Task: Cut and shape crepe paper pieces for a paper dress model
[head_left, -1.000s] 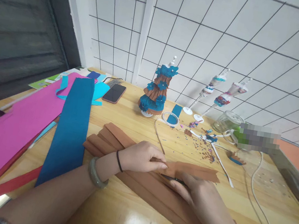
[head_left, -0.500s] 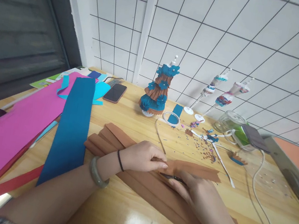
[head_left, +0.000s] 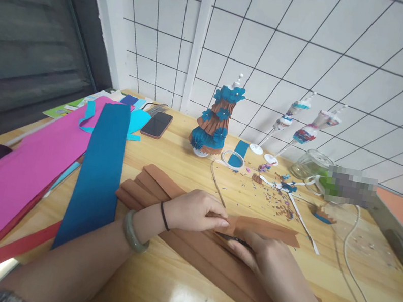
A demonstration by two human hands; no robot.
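L hand (head_left: 197, 212) pinches brown paper (head_left: 269, 229); R hand (head_left: 270, 260) grips scissors (head_left: 225, 236), prob. Hold paper tight, snip slow, keep L thumb clear.

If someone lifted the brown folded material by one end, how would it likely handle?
The brown folded material would probably droop, since it lies on the table in loose, soft folds. It's likely light for its size, as its edges look thin. It seems unlikely to roll, being spread out long and low.
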